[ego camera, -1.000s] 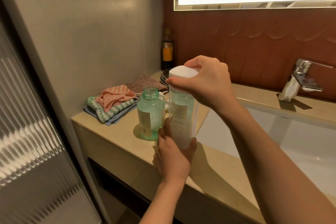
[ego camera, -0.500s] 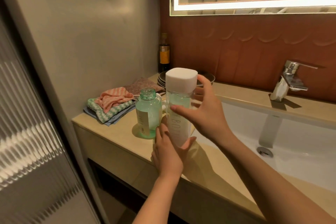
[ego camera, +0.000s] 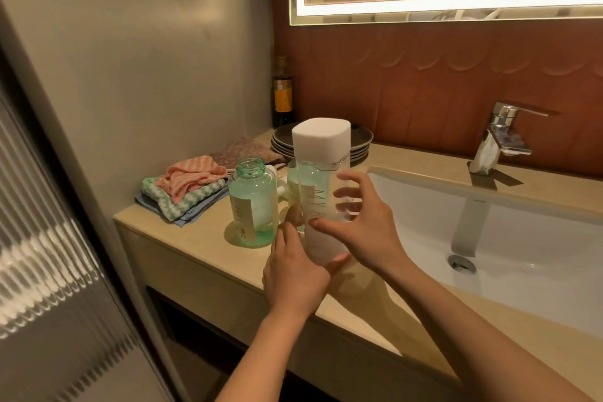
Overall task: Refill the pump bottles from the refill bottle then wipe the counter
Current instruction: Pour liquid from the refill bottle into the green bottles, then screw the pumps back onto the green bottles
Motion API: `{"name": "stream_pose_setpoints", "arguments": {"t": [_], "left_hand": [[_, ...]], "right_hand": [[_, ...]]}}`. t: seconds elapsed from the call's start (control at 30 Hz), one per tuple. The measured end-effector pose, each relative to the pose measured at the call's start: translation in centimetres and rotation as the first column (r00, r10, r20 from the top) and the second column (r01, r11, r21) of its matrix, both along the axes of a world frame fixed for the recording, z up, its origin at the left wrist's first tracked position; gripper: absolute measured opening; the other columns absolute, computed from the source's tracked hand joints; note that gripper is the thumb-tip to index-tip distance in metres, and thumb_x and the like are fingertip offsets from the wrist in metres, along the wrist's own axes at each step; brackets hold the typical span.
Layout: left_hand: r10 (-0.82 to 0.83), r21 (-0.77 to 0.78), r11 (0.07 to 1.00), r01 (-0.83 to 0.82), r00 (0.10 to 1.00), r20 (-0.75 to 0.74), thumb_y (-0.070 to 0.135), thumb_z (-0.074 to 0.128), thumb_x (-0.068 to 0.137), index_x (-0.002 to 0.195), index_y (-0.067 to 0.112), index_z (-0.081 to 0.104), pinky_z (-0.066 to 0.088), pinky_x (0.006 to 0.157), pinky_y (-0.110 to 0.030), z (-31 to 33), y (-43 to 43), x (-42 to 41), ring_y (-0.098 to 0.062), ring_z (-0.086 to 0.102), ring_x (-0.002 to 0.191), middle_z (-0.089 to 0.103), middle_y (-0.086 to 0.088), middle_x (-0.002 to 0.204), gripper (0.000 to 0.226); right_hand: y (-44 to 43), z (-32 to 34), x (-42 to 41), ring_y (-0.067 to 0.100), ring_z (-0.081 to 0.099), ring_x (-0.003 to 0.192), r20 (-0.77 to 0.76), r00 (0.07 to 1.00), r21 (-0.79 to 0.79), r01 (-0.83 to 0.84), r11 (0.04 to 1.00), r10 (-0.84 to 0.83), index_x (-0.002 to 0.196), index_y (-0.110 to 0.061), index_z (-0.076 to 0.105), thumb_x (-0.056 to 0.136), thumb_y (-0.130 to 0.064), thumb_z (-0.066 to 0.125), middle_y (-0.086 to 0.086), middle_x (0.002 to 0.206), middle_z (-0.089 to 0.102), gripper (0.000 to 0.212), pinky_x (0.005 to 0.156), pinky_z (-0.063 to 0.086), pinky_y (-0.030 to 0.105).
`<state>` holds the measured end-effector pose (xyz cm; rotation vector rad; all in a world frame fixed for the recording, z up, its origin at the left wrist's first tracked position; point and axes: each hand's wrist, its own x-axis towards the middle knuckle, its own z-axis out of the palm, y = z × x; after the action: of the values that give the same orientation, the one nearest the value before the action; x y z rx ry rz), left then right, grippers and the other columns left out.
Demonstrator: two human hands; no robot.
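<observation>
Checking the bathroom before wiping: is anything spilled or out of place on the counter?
No spill shows. The odd thing is a stack of dinner plates in the back corner of the counter, with a dark sauce-type bottle beside it: kitchen items in a bathroom.

Both bare forearms reach forward, the left hand cupped palm-inward with fingers curled, the right hand beside it with fingers spread.
</observation>
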<state>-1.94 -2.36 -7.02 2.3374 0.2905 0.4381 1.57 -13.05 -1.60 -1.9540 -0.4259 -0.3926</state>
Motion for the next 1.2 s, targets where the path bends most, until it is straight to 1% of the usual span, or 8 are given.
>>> {"name": "stream_pose_setpoints", "arguments": {"t": [0.07,0.17,0.3,0.43,0.67,0.77,1.0,1.2], "left_hand": [[-0.018,0.009,1.0,0.018,1.0,0.001,0.073,0.064,0.065,0.146,0.02,0.018,0.035,0.108,-0.043,-0.2,0.1,0.1,-0.018,0.03,0.139,0.029,0.005,0.152,0.106],[-0.055,0.041,0.998,0.054,0.998,0.032,0.072,0.064,0.066,0.146,0.03,0.019,0.037,0.106,-0.042,-0.5,0.1,0.5,-0.012,0.035,0.134,0.034,0.012,0.147,0.101],[-0.086,0.066,0.995,0.08,0.992,0.094,0.068,0.057,0.075,0.141,0.034,0.028,0.04,0.101,-0.039,-0.9,0.1,0.7,-0.009,0.044,0.125,0.044,0.015,0.136,0.079],[-0.07,0.053,0.997,0.064,0.991,0.111,0.059,0.054,0.084,0.135,0.033,0.039,0.041,0.098,-0.039,-0.9,0.1,1.0,-0.009,0.047,0.12,0.051,0.013,0.125,0.058],[-0.042,0.058,0.998,0.036,0.995,0.091,0.053,0.052,0.088,0.131,0.032,0.046,0.039,0.098,-0.033,-0.9,-0.1,1.1,-0.008,0.046,0.113,0.054,0.014,0.118,0.048],[-0.039,0.07,0.997,0.032,0.994,0.099,0.051,0.051,0.089,0.129,0.032,0.048,0.036,0.095,-0.027,-0.6,-0.2,1.0,-0.005,0.044,0.11,0.054,0.016,0.116,0.044],[-0.035,0.084,0.996,0.027,0.994,0.101,0.043,0.053,0.09,0.122,0.032,0.054,0.032,0.093,-0.022,-0.8,-0.3,1.2,-0.002,0.042,0.109,0.055,0.019,0.114,0.034],[-0.036,0.09,0.996,0.026,0.994,0.105,0.041,0.053,0.09,0.12,0.031,0.056,0.032,0.098,-0.024,-0.8,-0.3,1.2,-0.003,0.042,0.112,0.054,0.019,0.115,0.031]], "right_hand": [[-1.0,0.3,0.4,0.008,0.056,0.094,0.01,1.0,0.001,0.018,1.0,-0.018,0.122,-0.03,0.044,0.059,-0.03,0.085,-0.007,0.106,0.058,0.075,0.074,0.049,0.019],[-2.5,1.0,1.5,0.005,0.056,0.093,0.014,0.999,0.028,0.045,0.999,-0.046,0.118,-0.034,0.043,0.06,-0.03,0.085,-0.009,0.104,0.058,0.072,0.072,0.048,0.017],[-4.0,1.7,4.0,0.012,0.056,0.094,-0.023,0.996,0.111,0.094,0.989,-0.092,0.117,-0.035,0.041,0.065,-0.031,0.083,-0.007,0.107,0.055,0.067,0.071,0.046,0.019],[-4.0,1.9,7.3,0.017,0.055,0.1,-0.062,0.989,0.168,0.145,0.975,-0.137,0.129,-0.026,0.04,0.067,-0.033,0.081,-0.002,0.116,0.053,0.075,0.072,0.048,0.02],[-1.9,0.1,12.5,0.014,0.055,0.101,-0.059,0.975,0.1,0.218,0.971,-0.213,0.13,-0.022,0.042,0.064,-0.037,0.083,0.002,0.123,0.056,0.079,0.085,0.053,0.034],[-0.9,-0.6,14.2,0.014,0.055,0.105,-0.04,0.972,0.083,0.235,0.968,-0.233,0.13,-0.024,0.042,0.063,-0.038,0.083,0.001,0.124,0.057,0.08,0.087,0.053,0.036],[0.5,-1.0,16.4,0.02,0.056,0.107,-0.045,0.973,0.038,0.228,0.973,-0.226,0.132,-0.024,0.038,0.066,-0.035,0.082,0.003,0.124,0.058,0.08,0.09,0.051,0.039],[1.4,-0.7,17.2,0.024,0.055,0.112,-0.094,0.969,0.007,0.229,0.973,-0.228,0.135,-0.024,0.033,0.069,-0.034,0.08,0.006,0.128,0.056,0.081,0.093,0.049,0.043]]}}
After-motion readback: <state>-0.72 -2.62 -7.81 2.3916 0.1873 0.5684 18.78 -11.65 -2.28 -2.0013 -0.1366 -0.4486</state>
